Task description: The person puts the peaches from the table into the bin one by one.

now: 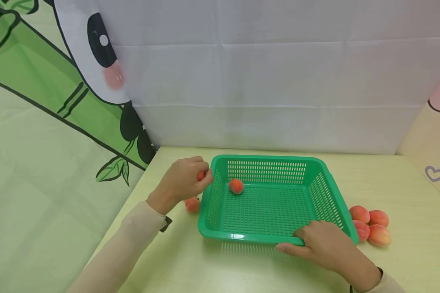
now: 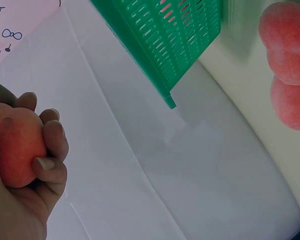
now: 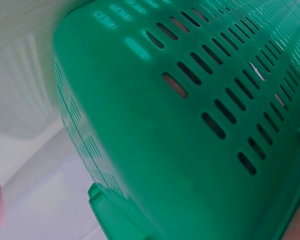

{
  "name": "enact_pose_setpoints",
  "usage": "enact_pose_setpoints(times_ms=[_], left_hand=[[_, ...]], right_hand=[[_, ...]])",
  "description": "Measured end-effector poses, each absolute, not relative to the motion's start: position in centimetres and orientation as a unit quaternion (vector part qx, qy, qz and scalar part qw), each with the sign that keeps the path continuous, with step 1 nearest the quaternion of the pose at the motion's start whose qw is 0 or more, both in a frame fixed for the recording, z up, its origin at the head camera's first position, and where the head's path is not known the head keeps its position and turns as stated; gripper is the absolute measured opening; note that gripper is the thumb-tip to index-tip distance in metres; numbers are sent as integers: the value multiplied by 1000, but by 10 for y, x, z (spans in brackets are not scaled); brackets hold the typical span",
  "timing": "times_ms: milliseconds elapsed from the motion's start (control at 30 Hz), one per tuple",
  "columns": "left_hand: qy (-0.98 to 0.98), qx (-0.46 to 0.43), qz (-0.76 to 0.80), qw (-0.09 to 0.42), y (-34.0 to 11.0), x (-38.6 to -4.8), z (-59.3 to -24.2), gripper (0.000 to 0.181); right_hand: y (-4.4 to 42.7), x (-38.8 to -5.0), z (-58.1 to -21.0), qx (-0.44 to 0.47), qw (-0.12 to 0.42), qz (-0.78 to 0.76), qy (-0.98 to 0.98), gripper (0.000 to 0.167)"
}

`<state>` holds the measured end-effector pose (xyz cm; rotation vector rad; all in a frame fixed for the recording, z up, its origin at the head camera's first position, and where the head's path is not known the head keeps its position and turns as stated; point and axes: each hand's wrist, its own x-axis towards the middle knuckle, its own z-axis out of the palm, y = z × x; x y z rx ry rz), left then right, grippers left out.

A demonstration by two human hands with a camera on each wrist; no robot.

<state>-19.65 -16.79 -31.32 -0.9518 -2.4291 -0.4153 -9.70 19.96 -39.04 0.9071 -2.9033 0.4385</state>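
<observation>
While your right hand [image 1: 324,246] grips the near rim of the basket [image 1: 253,237], your left hand [image 1: 183,179] clutches a peach [image 2: 17,145] by its left side; one peach [image 1: 236,186] sits inside, four peaches [image 1: 379,235] lie right of it, others [image 1: 192,206] left (early going, it seems).

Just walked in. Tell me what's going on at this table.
A person's left hand holds a peach beside the left rim of a green basket, while the right hand grips the near rim toward its right corner. One peach lies inside, near the far left corner. Four peaches sit together on the table to the basket's right, and more peaches lie to its left, partly hidden in the head view.
</observation>
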Motion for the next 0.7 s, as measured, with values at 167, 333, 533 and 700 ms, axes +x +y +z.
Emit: enact_pose_setpoints(times_ms=[167, 333, 533, 700], left_hand=[[-888, -353, -152, 253, -168, -197, -315, 31], [-883, -359, -157, 259, -167, -198, -315, 33], [-883, -361, -156, 256, -166, -199, -315, 34], [-886, -357, -161, 250, -164, -199, -315, 36]], right_hand=[[200, -97, -390, 293, 32, 143, -945, 58], [200, -96, -390, 292, 35, 142, -945, 58], [200, -96, -390, 291, 37, 142, -945, 58], [200, -97, -390, 293, 37, 141, -945, 58]])
